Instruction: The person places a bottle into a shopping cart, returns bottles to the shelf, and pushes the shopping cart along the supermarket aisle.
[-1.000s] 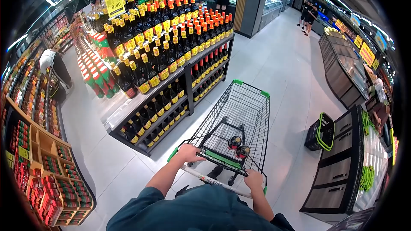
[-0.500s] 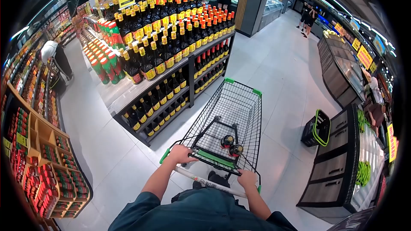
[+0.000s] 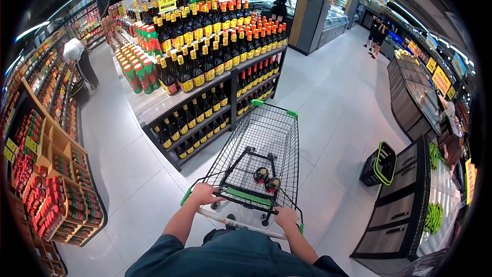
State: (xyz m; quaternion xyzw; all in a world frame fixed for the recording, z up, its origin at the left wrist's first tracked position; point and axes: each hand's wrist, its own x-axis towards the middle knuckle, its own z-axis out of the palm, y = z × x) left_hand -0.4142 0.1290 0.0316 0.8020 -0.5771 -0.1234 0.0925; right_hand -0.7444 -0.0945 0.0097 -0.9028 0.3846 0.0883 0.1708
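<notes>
A black wire shopping cart with green corner pieces stands in front of me. My left hand is closed on the left side of its rear frame, by the green strip. On the right side, my right hand is closed on the same rear end. The white handle bar runs across nearer my body. Inside the basket, two dark bottles stand side by side near the rear, seen from above. The fingers of both hands are partly hidden by the frame.
Left of the cart is a display shelf stacked with dark sauce bottles. A black basket with a green rim sits on the floor at right, beside a vegetable counter. A person bends at the left shelves. Tiled floor extends ahead.
The cart's front has swung left, closer to the bottle shelf, and both hands have shifted left with it. The two bottles moved along in the cart.
</notes>
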